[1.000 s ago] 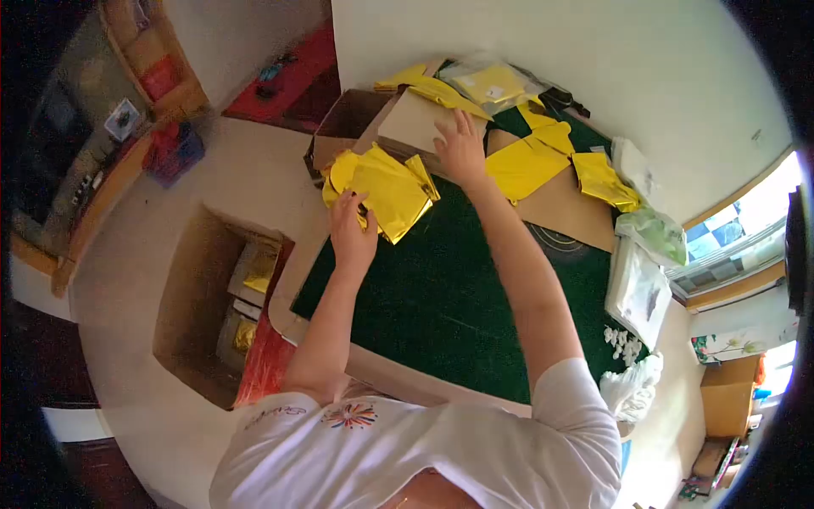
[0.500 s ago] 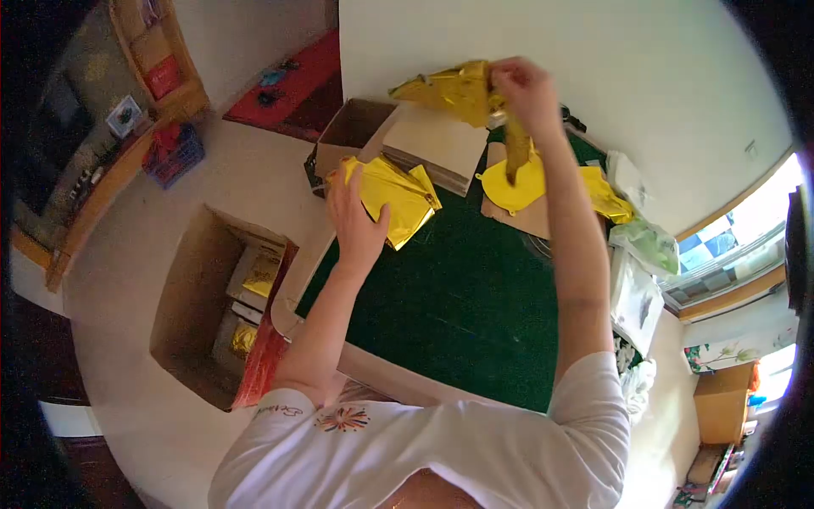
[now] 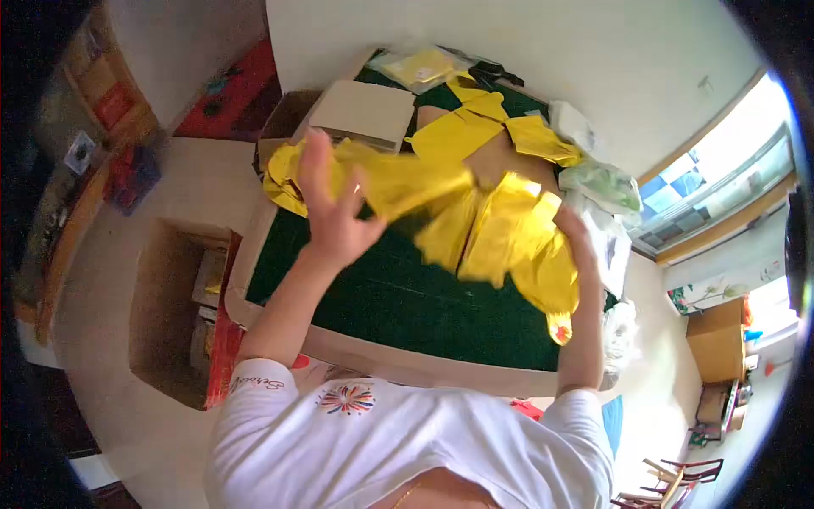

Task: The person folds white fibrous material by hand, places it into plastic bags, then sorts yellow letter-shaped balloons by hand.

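A crumpled, shiny gold foil balloon (image 3: 500, 233) hangs unfolded in the air above the green tabletop (image 3: 398, 318), partly smeared by motion. My right hand (image 3: 581, 242) grips it at its right edge, its fingers partly hidden by the foil. A tab with a red spot dangles from the lower right end. On the left, my left hand (image 3: 335, 204) is open with fingers spread, overlapping the left stretch of yellow foil. Behind it, more gold foil (image 3: 284, 178) lies beside the cardboard stack (image 3: 369, 110).
Flat yellow foil pieces (image 3: 458, 131) lie on brown cardboard at the back. A clear-bagged yellow packet (image 3: 424, 68) rests by the wall. Plastic bags (image 3: 602, 187) line the right side. An open carton (image 3: 170, 314) with gold packets stands on the floor at left.
My right hand came down and toward me with the gold foil, which now spreads out between my hands. My left hand has let go of the folded foil pile. The view has shifted.
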A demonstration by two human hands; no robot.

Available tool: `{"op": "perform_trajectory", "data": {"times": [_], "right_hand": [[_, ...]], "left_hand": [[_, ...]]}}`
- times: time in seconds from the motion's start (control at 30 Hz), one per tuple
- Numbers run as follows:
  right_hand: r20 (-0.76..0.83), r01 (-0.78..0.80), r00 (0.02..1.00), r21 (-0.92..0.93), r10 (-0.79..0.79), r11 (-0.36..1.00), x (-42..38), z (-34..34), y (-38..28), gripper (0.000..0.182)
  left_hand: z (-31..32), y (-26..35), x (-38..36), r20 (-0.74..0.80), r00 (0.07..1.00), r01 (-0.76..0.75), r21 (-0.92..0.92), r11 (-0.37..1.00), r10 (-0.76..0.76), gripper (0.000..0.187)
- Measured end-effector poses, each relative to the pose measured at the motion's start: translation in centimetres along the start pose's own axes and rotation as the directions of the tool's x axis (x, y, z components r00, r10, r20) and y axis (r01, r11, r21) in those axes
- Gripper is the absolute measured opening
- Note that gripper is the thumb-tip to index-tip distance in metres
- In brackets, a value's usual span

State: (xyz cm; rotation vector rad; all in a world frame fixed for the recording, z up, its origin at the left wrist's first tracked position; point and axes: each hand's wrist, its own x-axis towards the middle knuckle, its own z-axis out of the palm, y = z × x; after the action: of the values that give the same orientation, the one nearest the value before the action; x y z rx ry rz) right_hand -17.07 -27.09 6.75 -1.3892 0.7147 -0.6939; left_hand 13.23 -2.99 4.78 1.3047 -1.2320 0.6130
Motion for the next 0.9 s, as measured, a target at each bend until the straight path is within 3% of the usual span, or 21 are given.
{"op": "perform_trajectory", "data": {"times": [0.03,0.07,0.1,0.17,0.2,0.23,0.27,0.3,0.37,0.4,0.43,0.5,0.53,0.57,0.63,0.7,0.77,0.8,0.83,0.87,0.9], "right_hand": [[0.083,-0.048,0.996,0.105,0.039,0.993,-0.9,-1.1,3.0,0.022],[0.027,-0.127,0.992,0.089,0.125,0.988,-5.1,3.9,-1.0,0.018],[0.1,-0.16,0.983,0.079,0.152,0.984,-5.0,1.9,2.1,0.016],[0.135,-0.205,0.971,0.068,0.195,0.976,-6.1,1.6,4.2,0.015],[0.183,-0.17,0.969,0.022,0.163,0.985,-6.5,0.9,4.8,0.014],[0.231,-0.133,0.964,-0.023,0.134,0.991,-6.9,0.3,5.1,0.014],[0.266,-0.151,0.947,-0.132,0.182,0.98,-6.8,-0.1,5.1,0.013],[0.229,-0.144,0.953,-0.233,0.198,0.962,-6.7,-0.1,5.5,0.014],[0.224,-0.064,0.958,-0.442,0.179,0.895,-6.1,-0.7,7.5,0.018],[0.216,-0.08,0.953,-0.493,0.212,0.866,-6.3,-0.3,7.3,0.018],[0.205,-0.098,0.948,-0.542,0.245,0.834,-6.4,0.2,7.1,0.018],[0.186,-0.118,0.943,-0.585,0.275,0.802,-6.2,-0.4,8.7,0.021],[0.145,-0.137,0.957,-0.539,0.252,0.831,-6.3,-0.4,9.3,0.023],[0.101,-0.155,0.967,-0.491,0.232,0.857,-6.4,-0.4,9.7,0.026],[0.066,-0.182,0.97,-0.428,0.232,0.885,-6.4,-0.4,9.7,0.028],[-0.001,-0.195,0.977,-0.398,0.213,0.896,-6.8,-0.2,9.1,0.023],[-0.059,-0.235,0.969,-0.518,0.24,0.822,-6.7,0.3,8.3,0.027],[-0.082,-0.033,0.996,-0.734,-0.039,0.679,-6.9,1.2,7.4,0.029],[-0.026,0.118,0.95,-0.893,-0.312,0.435,-7.0,2.2,6.6,0.032],[0.077,0.222,0.933,-0.892,-0.351,0.394,-6.5,2.8,5.7,0.038],[0.146,0.27,0.943,-0.862,-0.299,0.429,-5.8,3.7,5.3,0.041]], "left_hand": [[-0.1,2.1,0.1,0.103,0.982,-0.17,0.119,0.978,0.158,0.063],[-0.4,4.3,0.3,0.221,0.93,-0.341,0.217,0.915,0.294,0.045],[-0.6,5.3,-0.2,0.348,0.913,-0.267,0.111,0.957,0.214,0.018],[-0.3,4.6,-1.5,0.561,0.823,-0.043,-0.098,0.994,0.09,0.015],[0.3,3.7,-3.4,0.596,0.769,0.385,-0.146,0.911,-0.23,0.015],[1.4,2.5,-4.6,0.639,0.59,0.715,-0.129,0.687,-0.494,0.011],[1.9,2.7,-3.3,0.672,0.318,0.932,-0.089,0.353,-0.669,0.01],[1.7,2.8,-1.6,0.762,-0.02,0.993,-0.058,-0.1,-0.648,0.022],[3.2,-0.2,-3.3,0.752,-0.206,0.977,0.197,-0.085,-0.626,0.024],[3.7,-1.9,-4.7,0.768,-0.132,0.949,0.281,0.144,-0.627,0.026],[3.8,-1.8,-4.7,0.769,-0.139,0.948,0.285,0.14,-0.624,0.026],[3.7,-1.4,-4.9,0.796,-0.083,0.996,0.075,-0.038,-0.599,0.028],[4.1,-2.2,-5.4,0.769,0.008,0.987,0.096,0.128,-0.639,0.034],[4.3,-2.6,-6.1,0.773,-0.009,0.986,0.111,0.121,-0.635,0.034],[4.4,-2.6,-6.4,0.705,0.135,0.921,0.169,0.35,-0.696,0.044],[4.0,-1.9,-6.0,0.699,0.075,0.943,0.184,0.279,-0.712,0.054],[3.8,-1.9,-5.6,0.687,0.019,0.958,0.194,0.209,-0.726,0.064],[3.7,-2.2,-5.5,0.686,0.027,0.942,0.226,0.249,-0.727,0.068],[3.6,-2.5,-5.4,0.687,0.037,0.922,0.258,0.291,-0.726,0.072],[4.0,-2.8,-5.4,0.69,0.027,0.919,0.267,0.29,-0.723,0.072],[4.7,-3.1,-5.5,0.737,0.091,0.908,0.214,0.359,-0.67,0.07]]}}
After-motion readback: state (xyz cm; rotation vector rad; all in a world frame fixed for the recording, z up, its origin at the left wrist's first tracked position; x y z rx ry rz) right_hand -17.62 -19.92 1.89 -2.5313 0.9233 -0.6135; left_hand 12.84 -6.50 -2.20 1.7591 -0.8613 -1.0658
